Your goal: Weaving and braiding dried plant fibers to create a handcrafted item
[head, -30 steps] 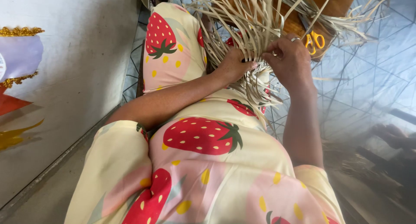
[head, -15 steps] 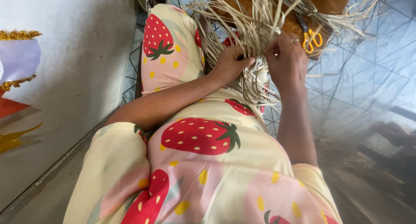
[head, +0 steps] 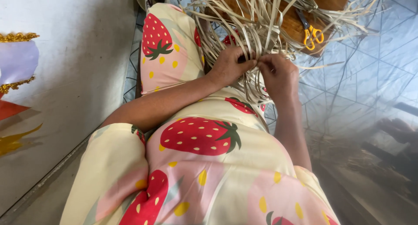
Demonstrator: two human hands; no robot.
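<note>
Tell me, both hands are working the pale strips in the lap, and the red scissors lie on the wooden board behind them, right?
Not quite: the scissors have yellow handles, not red, as the head view shows. The rest holds: left hand and right hand work the strips, with the board behind them.

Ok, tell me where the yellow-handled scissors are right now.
In the head view, the yellow-handled scissors lie at the upper right on the brown wooden board, beside the pale straw-like weaving strips, just beyond the right hand.

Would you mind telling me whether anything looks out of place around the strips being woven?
Nothing is damaged. The pale strips splay loosely in all directions over the wooden board, partly covering the yellow-handled scissors.
</note>
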